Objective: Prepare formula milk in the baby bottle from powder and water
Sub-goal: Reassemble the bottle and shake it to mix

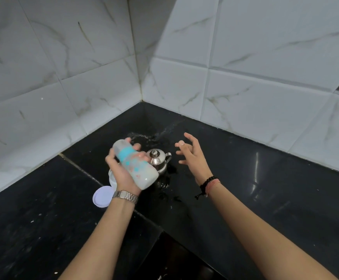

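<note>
My left hand (122,168) grips the baby bottle (136,164), which lies tilted above the counter with its capped end up and away from me. The bottle has a teal collar, printed spots and milky white liquid inside; it looks motion-blurred. My right hand (190,154) hovers to the right of it, fingers spread, holding nothing. A small steel kettle (159,158) with a lid knob stands on the counter right behind the bottle. A white container (112,178) is mostly hidden under my left hand, with its round white lid (103,197) lying beside it.
The black stone counter (265,178) runs into a corner of white marble-look tiled walls (245,77). Water splashes and droplets (164,186) lie around the kettle and toward the corner. A darker recess (174,259) opens at the counter's near edge.
</note>
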